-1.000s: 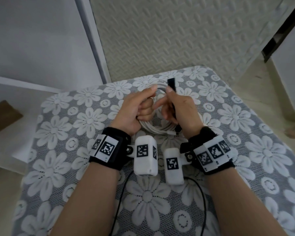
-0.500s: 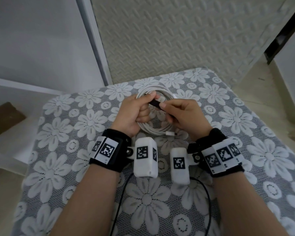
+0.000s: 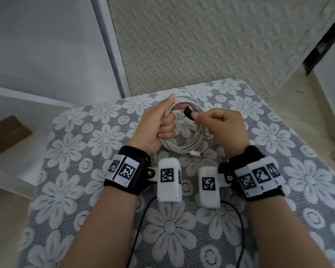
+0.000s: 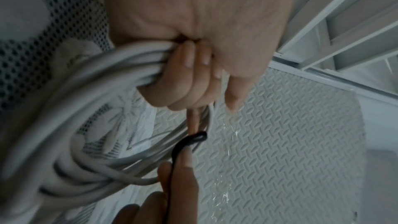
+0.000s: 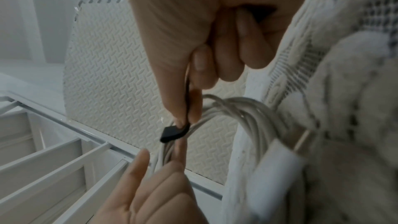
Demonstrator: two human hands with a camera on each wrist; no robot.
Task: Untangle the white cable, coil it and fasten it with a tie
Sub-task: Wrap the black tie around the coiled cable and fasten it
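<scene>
The white cable (image 3: pixel 190 140) is wound into a coil above the flowered cloth. My left hand (image 3: pixel 159 122) grips the coil's left side, fingers curled round the bundled strands (image 4: pixel 120 64), thumb stretched along the top. My right hand (image 3: pixel 219 124) pinches a short black tie (image 3: pixel 188 113) between thumb and forefinger, just right of the left hand and over the coil's far side. The tie's folded tip (image 5: pixel 172 133) sticks out past the fingertips, close to the strands (image 5: pixel 247 113). A white plug end (image 3: pixel 195 153) lies at the coil's near edge.
A table with a grey-and-white flowered lace cloth (image 3: pixel 70 190) lies under both hands. Black wires (image 3: pixel 141 225) trail from the wrist cameras toward me. An embossed mat (image 3: pixel 201 45) leans behind the table, white frames stand at left, and a brown box (image 3: pixel 8 134) sits on the floor.
The hands have drawn apart: the right hand has carried the black tie rightward, and the left thumb has stretched up along the coil. The whole coil now shows between them.
</scene>
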